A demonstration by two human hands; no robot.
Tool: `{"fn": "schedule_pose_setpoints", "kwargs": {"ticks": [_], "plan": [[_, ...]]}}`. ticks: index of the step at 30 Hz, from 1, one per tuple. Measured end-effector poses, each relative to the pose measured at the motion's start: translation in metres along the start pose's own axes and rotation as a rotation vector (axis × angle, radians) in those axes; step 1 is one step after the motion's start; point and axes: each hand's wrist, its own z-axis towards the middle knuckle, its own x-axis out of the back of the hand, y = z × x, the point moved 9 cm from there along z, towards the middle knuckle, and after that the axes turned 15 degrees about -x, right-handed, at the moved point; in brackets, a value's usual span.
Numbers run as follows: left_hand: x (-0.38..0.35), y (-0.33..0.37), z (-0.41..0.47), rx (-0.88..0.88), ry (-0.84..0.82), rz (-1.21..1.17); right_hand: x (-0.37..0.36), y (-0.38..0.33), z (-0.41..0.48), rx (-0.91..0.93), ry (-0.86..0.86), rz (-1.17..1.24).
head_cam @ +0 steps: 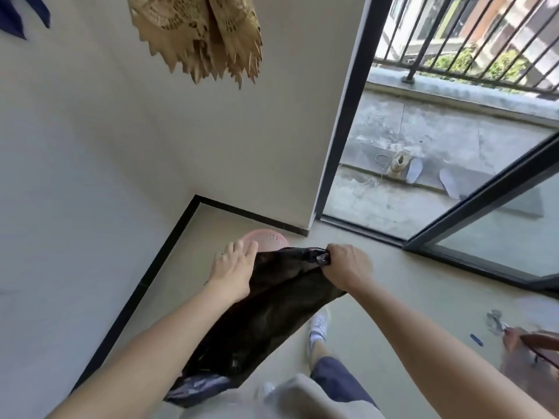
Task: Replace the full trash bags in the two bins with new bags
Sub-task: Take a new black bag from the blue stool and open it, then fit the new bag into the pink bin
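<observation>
Two hands are busy with one thin black plastic trash bag (266,313), and what matters is where the round pink perforated plastic bin (267,239) sits relative to them. Starting on my left: my left hand (234,267) is spread almost flat, fingers fanned, its palm edge pressed against the bag's near lip; whether the thumb is tucked inside the film I cannot tell. Just beyond those fingers, on the floor by the wall corner, only the bin's far rim shows; the rest is hidden behind my hand and the bag's top. The bag runs long from its mouth up front back down toward my waist, slack and hanging. On the right, my right hand (348,267) is closed in a fist, pinching a bunched corner of the mouth. My left hand is nearer the bin, so I judge the mouth must be spread and carried forward and down over that rim.
</observation>
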Motion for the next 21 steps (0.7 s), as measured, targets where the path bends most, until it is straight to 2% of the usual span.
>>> {"fn": "schedule_pose_setpoints", "kwargs": {"ticks": [3, 7, 11, 14, 15, 21], "plan": [[-0.011, -0.028, 0.019, 0.183, -0.087, -0.135, 0.002, 0.026, 0.055, -0.115, -0.059, 0.041], [-0.036, -0.076, 0.044, 0.431, -0.186, -0.236, -0.003, 0.044, 0.126, -0.220, -0.134, 0.228], [-0.079, -0.111, 0.075, 0.671, -0.149, -0.530, -0.024, 0.033, 0.182, -0.223, -0.181, 0.361], [-0.121, -0.108, 0.096, 0.833, -0.065, -0.813, -0.060, 0.024, 0.210, -0.248, -0.251, 0.491], [-0.138, -0.102, 0.103, 0.869, -0.103, -0.863, -0.072, 0.021, 0.217, -0.255, -0.258, 0.541], [-0.265, -0.033, 0.170, 0.611, -0.425, -0.984, -0.153, 0.019, 0.251, -0.384, -0.304, 0.792]]}}
